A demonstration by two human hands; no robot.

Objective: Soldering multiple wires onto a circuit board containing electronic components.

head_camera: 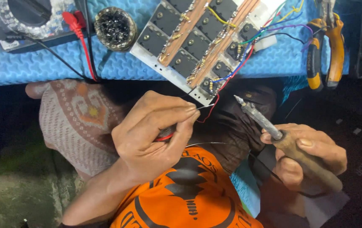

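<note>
Blue quilted matting [29, 63] covers the work surface, and a metal plate carrying rows of black transistors [202, 42] lies on it, tilted, with one corner overhanging the near edge of the surface. Copper strips run along the rows, and coloured wires [273, 23] (red, blue, yellow, green, purple) fan off the plate toward the far right corner. The left hand [153, 135] is closed in a pinch: thumb and forefinger hold a thin bare wire [204, 107] whose tip points at the overhanging corner of the plate, just short of it; a red-sleeved lead shows inside the curled fingers. The right hand [305, 154] is wrapped firmly round the wooden handle of a soldering iron [259, 118], with the metal tip raised near the same corner, close to the wire end but apart from it. Whether the tip touches the plate cannot be told. Orange-handled pliers [324, 50] lie at the right edge of the surface. A round tin of dark, lumpy material [115, 27] sits left of the plate, and beside it a meter [25, 19] occupies the far left corner, its red probe lead [82, 38] and a black one trailing over the near edge. A patterned cloth [75, 122] lies below the surface, left of the left hand.
</note>
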